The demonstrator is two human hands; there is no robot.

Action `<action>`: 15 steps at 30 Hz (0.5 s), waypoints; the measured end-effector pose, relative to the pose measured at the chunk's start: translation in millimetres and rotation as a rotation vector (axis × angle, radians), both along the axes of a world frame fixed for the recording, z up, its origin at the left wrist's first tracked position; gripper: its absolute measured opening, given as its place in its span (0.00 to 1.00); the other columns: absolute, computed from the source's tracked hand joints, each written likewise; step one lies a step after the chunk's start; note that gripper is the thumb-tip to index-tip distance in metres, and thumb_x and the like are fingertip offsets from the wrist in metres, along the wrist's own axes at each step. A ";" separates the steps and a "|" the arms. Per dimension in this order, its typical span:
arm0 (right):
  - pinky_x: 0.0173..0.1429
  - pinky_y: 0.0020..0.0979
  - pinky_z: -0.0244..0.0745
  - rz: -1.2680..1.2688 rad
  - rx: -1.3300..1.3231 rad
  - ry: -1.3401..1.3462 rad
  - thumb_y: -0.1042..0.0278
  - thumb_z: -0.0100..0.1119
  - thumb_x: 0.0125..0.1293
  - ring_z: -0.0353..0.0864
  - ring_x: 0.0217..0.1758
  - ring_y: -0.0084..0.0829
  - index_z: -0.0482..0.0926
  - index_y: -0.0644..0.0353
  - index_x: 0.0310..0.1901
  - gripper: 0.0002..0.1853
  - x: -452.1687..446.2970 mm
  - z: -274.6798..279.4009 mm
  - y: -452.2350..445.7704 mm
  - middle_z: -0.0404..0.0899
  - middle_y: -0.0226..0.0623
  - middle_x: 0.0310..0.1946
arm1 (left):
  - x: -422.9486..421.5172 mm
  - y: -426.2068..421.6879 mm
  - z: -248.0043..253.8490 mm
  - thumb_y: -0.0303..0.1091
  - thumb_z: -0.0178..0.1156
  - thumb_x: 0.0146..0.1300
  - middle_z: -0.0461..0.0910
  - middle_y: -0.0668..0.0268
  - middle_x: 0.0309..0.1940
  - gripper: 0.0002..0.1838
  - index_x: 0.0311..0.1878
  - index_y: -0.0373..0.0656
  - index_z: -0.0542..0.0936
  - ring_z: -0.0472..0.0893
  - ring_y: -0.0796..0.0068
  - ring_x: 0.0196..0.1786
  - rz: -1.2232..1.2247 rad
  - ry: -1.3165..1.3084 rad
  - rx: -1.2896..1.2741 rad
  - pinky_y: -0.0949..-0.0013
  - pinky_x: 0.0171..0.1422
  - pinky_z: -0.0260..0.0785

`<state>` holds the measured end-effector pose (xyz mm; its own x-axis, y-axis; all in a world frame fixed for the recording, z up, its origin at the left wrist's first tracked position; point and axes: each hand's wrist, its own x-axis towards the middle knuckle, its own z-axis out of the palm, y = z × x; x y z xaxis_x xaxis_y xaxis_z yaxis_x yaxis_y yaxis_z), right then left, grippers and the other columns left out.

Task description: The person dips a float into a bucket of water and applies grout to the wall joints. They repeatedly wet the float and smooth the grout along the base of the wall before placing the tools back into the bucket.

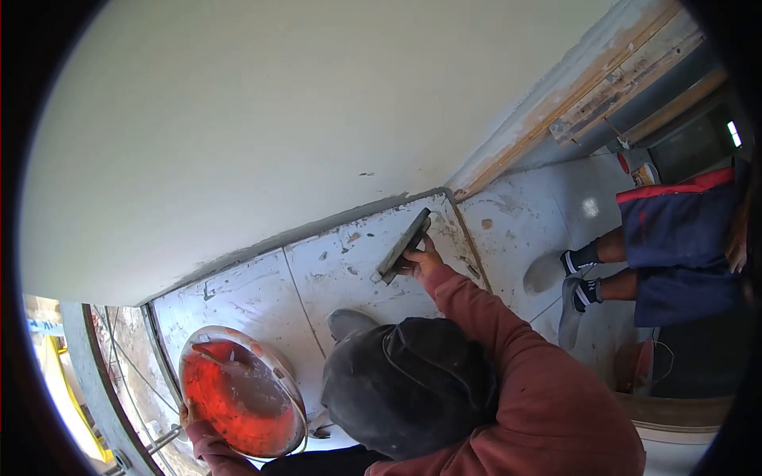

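Observation:
My right hand (421, 260) is closed around a plastering float (402, 247), held tilted above the pale floor close to the foot of the wall (262, 135). At the lower left my left hand (188, 414) grips the rim of a round bucket (287, 379). The bucket leans with its mouth toward me; its inside is bright orange-red, with a grey wet-looking mix (258, 386) in it. Both my arms are in dull red sleeves. A dark, dusty rounded cloth shape (405, 389) hides part of the floor between them.
Another person (675, 230) in dark shorts and grey shoes stands at the right. Wooden boards (627, 79) run along the upper right. An opening with a metal frame (91, 373) lies at the left. Crumbs and smears mark the tiled floor (333, 262). A reddish container (631, 366) stands lower right.

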<state>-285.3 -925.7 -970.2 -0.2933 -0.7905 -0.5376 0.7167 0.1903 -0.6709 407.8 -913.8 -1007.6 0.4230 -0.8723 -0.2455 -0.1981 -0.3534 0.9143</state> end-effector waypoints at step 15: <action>0.50 0.51 0.69 -0.398 -0.065 0.045 0.86 0.47 0.53 0.70 0.46 0.43 0.32 0.33 0.63 0.46 -1.1 -38.5 -101.5 0.60 0.44 0.51 | -22.9 11.2 36.0 0.41 0.55 0.58 0.74 0.68 0.33 0.15 0.39 0.38 0.73 0.70 0.80 0.34 -0.062 0.086 0.045 0.76 0.40 0.64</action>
<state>-286.4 -1027.2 -1008.7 -0.6052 -0.6426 -0.4699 0.6957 -0.1399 -0.7046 384.9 -902.6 -971.6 0.3444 -0.8832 -0.3182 -0.1417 -0.3840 0.9124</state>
